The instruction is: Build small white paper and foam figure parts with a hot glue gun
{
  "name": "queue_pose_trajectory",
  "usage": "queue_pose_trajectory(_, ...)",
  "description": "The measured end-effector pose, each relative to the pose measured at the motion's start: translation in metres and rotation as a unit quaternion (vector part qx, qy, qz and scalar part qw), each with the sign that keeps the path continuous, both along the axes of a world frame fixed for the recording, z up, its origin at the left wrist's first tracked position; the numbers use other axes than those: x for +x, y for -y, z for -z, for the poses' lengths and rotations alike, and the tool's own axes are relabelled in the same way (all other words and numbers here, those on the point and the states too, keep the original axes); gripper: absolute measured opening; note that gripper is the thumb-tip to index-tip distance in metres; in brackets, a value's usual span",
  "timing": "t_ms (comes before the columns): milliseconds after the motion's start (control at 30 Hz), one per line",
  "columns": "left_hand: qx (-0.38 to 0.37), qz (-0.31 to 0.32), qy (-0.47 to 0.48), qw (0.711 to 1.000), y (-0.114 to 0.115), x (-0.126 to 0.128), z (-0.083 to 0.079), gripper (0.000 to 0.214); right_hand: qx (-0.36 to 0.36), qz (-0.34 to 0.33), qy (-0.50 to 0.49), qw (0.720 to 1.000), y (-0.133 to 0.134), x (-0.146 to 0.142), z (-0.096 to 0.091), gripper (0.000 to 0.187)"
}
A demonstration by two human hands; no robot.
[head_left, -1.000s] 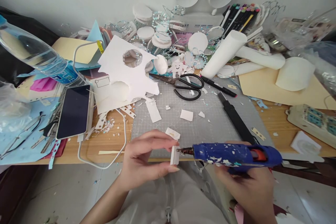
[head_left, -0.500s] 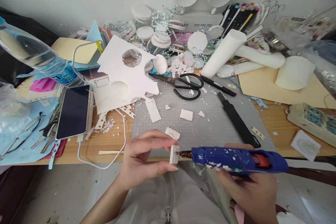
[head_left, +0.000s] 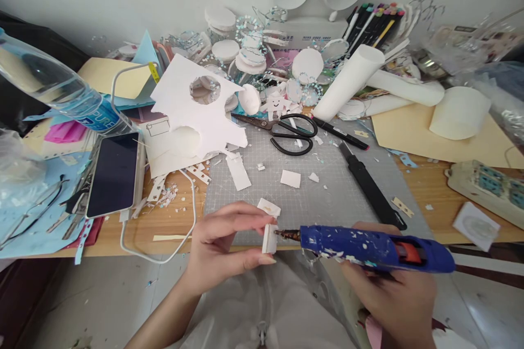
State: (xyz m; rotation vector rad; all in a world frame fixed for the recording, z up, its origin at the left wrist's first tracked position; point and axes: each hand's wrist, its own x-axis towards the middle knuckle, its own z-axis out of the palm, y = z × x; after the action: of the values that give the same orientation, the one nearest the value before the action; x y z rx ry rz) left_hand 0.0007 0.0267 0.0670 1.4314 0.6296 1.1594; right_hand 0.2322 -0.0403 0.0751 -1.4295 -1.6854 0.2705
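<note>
Between the thumb and fingers of my left hand (head_left: 223,240) is a small white foam board piece (head_left: 269,239), held upright by its top and bottom edges. My right hand (head_left: 393,300) is wrapped round the handle of a blue hot glue gun (head_left: 347,248) spotted with white bits. Its brown-stained nozzle (head_left: 289,234) points left, right at the face of the piece; whether they touch I cannot tell. Just behind my left fingers lies a white scrap (head_left: 269,208) with a yellowish smear. Another white rectangle (head_left: 290,178) rests farther back on the grey cutting mat (head_left: 327,196).
Black-handled scissors (head_left: 292,131), a marker (head_left: 344,134) and a black utility knife (head_left: 370,185) lie on the mat. A phone (head_left: 114,174) with a white cable and a water bottle (head_left: 61,87) are at left. A power strip (head_left: 487,185) sits at right, foam rolls (head_left: 350,82) behind.
The glue gun has shifted slightly right, its nozzle tip drawing back a little. The foam board piece has turned a bit, showing more of its face. My left hand has barely moved.
</note>
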Motion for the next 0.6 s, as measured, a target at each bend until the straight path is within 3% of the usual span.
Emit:
queue_pose_trajectory(267, -0.006, 0.001, 0.006, 1.0, 0.0002, 0.0004, 0.0009, 0.043, -0.005, 0.017, -0.027, 0.999, 0.002, -0.0043, -0.0048, 0.011)
queue_pose_trajectory(600, -0.005, 0.0, 0.004, 1.0, 0.0004, 0.0, 0.0012, 0.043, -0.028, -0.001, -0.075, 0.997, 0.0, -0.0061, -0.0037, 0.015)
